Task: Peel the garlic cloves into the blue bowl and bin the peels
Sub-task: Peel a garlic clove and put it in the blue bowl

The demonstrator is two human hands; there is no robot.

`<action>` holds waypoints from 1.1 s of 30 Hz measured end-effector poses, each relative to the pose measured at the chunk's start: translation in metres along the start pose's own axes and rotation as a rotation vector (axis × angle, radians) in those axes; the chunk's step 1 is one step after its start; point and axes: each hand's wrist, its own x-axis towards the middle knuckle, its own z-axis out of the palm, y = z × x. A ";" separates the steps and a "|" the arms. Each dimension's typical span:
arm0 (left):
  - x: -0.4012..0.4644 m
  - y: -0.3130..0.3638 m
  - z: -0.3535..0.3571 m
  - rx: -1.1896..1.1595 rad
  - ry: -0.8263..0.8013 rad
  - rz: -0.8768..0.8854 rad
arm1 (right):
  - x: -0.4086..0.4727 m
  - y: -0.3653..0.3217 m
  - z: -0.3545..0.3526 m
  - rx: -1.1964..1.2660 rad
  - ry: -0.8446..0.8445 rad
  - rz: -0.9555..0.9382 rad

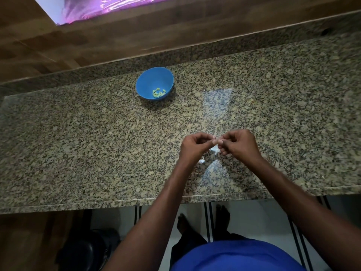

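- Both hands meet fingertip to fingertip above the worktop (78, 143): the left hand (193, 146) and right hand (239, 145) are curled, pinching something small between them, probably a garlic clove, though it is mostly hidden.
- Pale peels (214, 148) lie on the worktop just beneath the hands.
- Beyond the hands and to the left sits the blue bowl (155, 83), holding peeled cloves (158, 92); the left hand is nearer it.
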 end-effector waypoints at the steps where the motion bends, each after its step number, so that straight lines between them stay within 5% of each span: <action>1: 0.001 0.002 -0.001 0.018 -0.024 0.002 | 0.001 -0.001 0.000 -0.054 0.006 -0.020; 8: 0.008 0.009 -0.006 0.087 -0.056 -0.119 | -0.005 -0.005 0.004 -0.352 0.043 -0.188; 17: 0.007 0.005 -0.002 -0.179 0.043 -0.392 | -0.006 0.003 0.009 -0.288 0.070 -0.208; 25: 0.003 -0.006 -0.004 -0.147 0.058 -0.214 | 0.008 0.015 0.001 0.136 0.031 0.017; 33: 0.006 0.002 0.003 -0.334 -0.043 -0.283 | 0.009 0.009 0.009 -0.137 0.143 -0.164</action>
